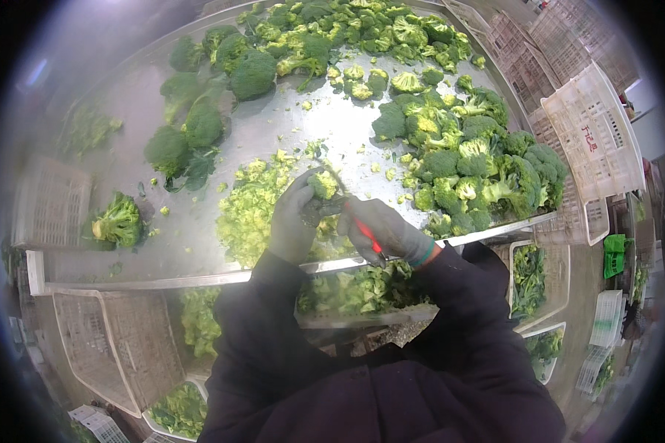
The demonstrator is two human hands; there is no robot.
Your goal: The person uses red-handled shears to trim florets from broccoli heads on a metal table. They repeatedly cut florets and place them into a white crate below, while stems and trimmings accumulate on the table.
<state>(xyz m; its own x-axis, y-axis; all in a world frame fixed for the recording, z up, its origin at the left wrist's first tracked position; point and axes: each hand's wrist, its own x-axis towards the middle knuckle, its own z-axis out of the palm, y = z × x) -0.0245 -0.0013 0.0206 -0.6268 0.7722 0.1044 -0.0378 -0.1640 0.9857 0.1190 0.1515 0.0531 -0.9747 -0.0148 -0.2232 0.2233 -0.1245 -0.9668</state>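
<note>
Over the metal table (288,119), my gloved left hand (299,216) holds a small broccoli floret (324,184) at its fingertips. My gloved right hand (379,227) is closed around the red handle of a cutting tool (367,232), probably a knife; its dark blade meets the floret area and is partly hidden. Small cut florets (246,216) lie in a pile beside and under my left hand. To the right is a heap of larger broccoli pieces (465,160). More heads (253,75) lie at the far side, and a single one (117,221) rests at the left.
The table's raised metal rim (194,279) runs close before my body. Below it stands a crate of broccoli pieces (360,290). Plastic crates stand at the lower left (116,343) and right (596,133). Another crate (52,202) is on the left.
</note>
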